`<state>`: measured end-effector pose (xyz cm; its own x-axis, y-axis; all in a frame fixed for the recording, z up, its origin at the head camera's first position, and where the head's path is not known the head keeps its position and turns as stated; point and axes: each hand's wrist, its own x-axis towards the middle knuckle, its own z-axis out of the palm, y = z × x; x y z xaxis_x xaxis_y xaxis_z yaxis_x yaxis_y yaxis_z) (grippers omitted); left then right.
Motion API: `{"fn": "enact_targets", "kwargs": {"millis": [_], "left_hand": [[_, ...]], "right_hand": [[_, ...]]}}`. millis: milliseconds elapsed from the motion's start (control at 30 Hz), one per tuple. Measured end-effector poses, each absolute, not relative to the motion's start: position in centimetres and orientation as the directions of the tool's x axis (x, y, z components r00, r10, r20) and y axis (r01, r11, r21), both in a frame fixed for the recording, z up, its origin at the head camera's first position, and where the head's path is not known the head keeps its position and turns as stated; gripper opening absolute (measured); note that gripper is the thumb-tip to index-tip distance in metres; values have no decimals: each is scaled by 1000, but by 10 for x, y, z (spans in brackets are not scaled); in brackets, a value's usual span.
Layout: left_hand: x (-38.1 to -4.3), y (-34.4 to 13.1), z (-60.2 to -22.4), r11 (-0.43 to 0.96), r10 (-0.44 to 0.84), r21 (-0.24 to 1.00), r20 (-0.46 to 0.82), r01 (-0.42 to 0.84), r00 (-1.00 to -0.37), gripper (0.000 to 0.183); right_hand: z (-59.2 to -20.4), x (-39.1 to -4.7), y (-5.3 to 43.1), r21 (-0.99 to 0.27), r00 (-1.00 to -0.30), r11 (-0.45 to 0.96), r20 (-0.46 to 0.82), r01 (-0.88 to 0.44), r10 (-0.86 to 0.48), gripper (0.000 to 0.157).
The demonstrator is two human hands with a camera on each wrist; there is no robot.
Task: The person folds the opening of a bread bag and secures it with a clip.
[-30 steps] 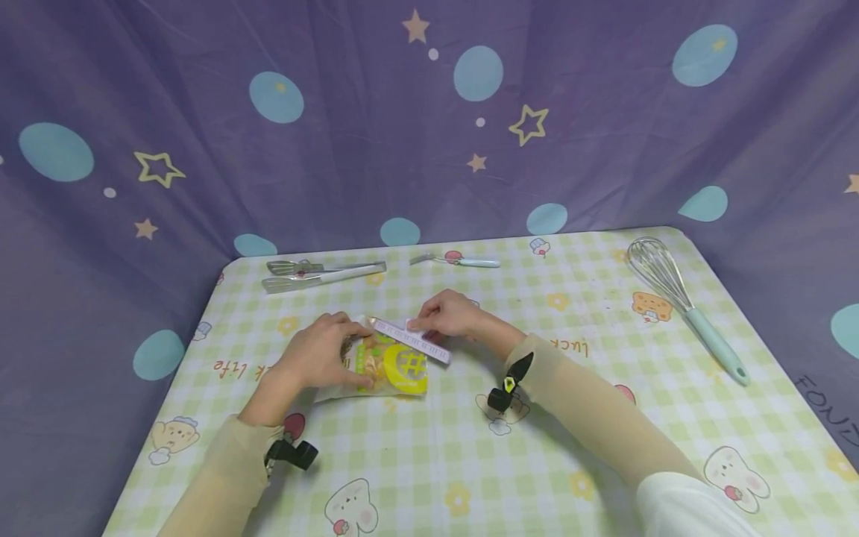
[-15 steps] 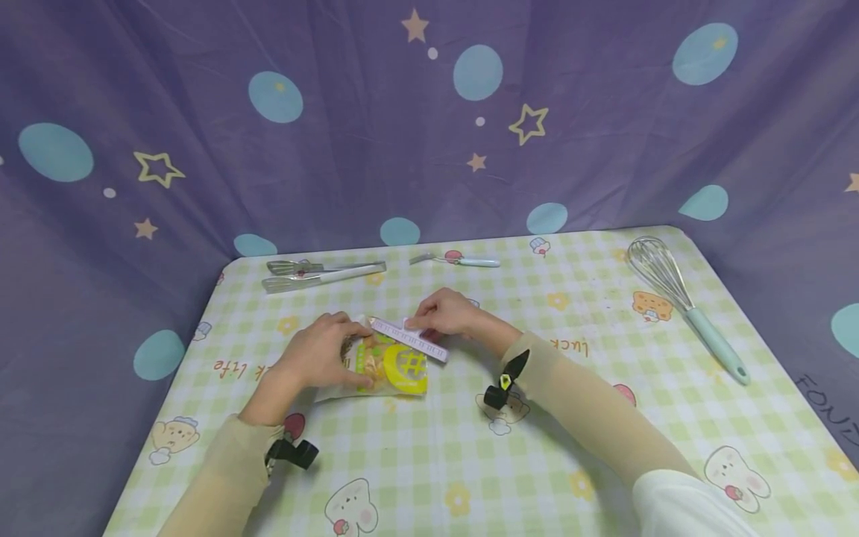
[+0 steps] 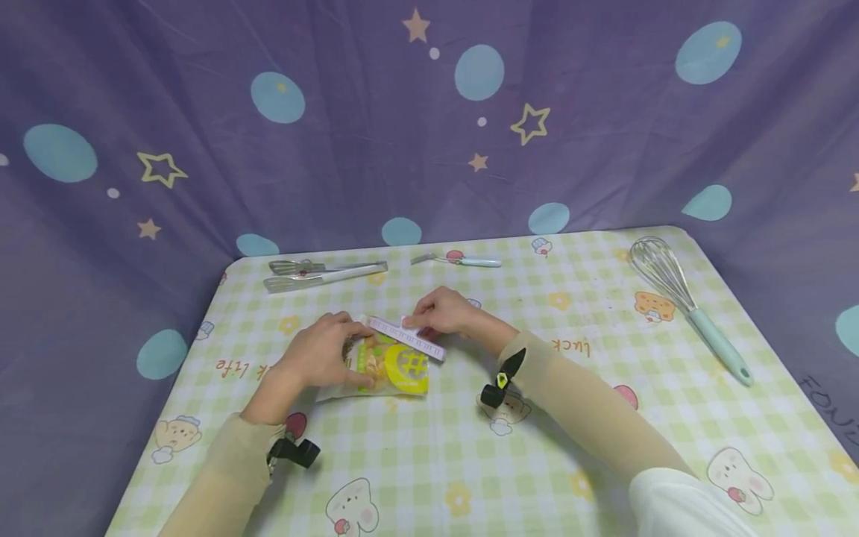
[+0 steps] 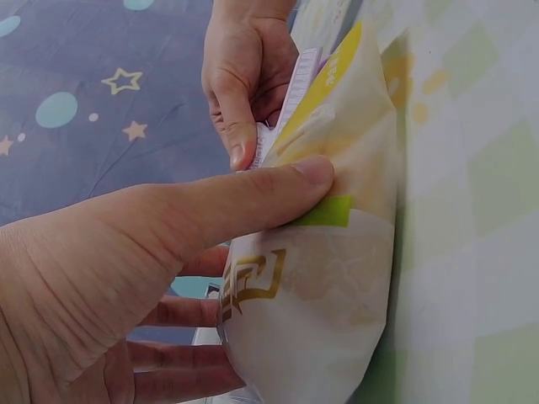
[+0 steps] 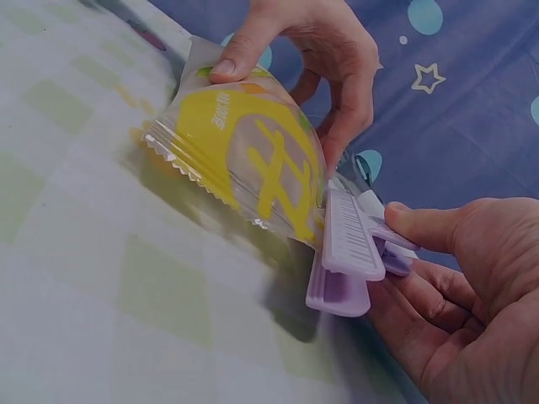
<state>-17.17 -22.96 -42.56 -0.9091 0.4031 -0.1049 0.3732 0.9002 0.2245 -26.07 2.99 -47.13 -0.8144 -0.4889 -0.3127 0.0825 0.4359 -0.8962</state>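
In the head view my left hand (image 3: 318, 354) grips a yellow and white snack bag (image 3: 403, 377), thumb on the near face and fingers round the far side. The left wrist view shows that thumb pressing on the bag (image 4: 312, 328). My right hand (image 3: 444, 312) pinches the handles of a pale purple bag clip (image 3: 411, 339) between thumb and fingers. Seen from the right wrist, the long halves of the clip (image 5: 349, 236) stand apart at the near end, with the bag's far edge (image 5: 313, 223) right at their gap.
Metal tongs (image 3: 325, 276) lie at the back left of the checked tablecloth (image 3: 429, 462). Right of them is a small fork (image 3: 470, 262) with a pale handle. A whisk (image 3: 691, 309) with a mint handle lies on the right. A purple curtain (image 3: 369, 149) hangs behind.
My right hand has moved slightly left with the bag clip, farther along the bag's far edge. My left hand and the bag stay in place.
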Motion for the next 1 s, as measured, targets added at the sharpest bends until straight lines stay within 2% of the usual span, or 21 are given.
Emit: {"fn": "enact_targets", "kwargs": {"millis": [1000], "left_hand": [[-173,-228,-425,903,403,213,-120,374,-907,80]], "right_hand": [[-473,-266,17,-894,-820,447,-278,30,-501,23]]}}
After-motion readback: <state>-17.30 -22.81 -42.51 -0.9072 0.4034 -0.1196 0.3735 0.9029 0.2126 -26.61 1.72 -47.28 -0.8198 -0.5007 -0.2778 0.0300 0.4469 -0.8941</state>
